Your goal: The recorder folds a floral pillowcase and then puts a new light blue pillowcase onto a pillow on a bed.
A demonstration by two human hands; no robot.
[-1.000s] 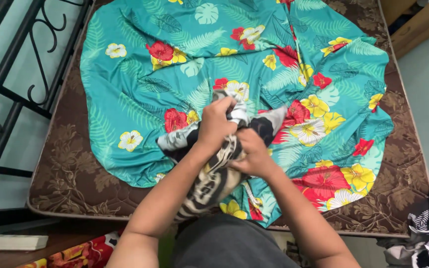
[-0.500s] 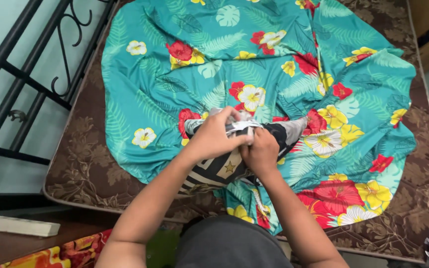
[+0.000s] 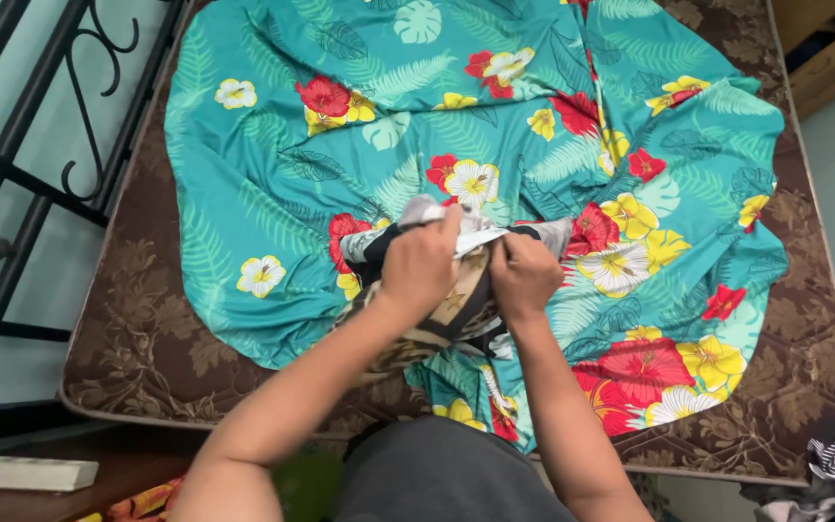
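Here both grips, left hand and right hand, clench the black-and-white cloth

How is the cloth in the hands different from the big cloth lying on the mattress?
The black and white cloth is bunched and gripped by the left hand and the right hand; the teal flowered sheet lies spread over the brown mattress. The held cloth shows stripes and a star; the sheet shows red and yellow flowers with leaves. The sheet looks much larger. Both are soft, wrinkled fabric.
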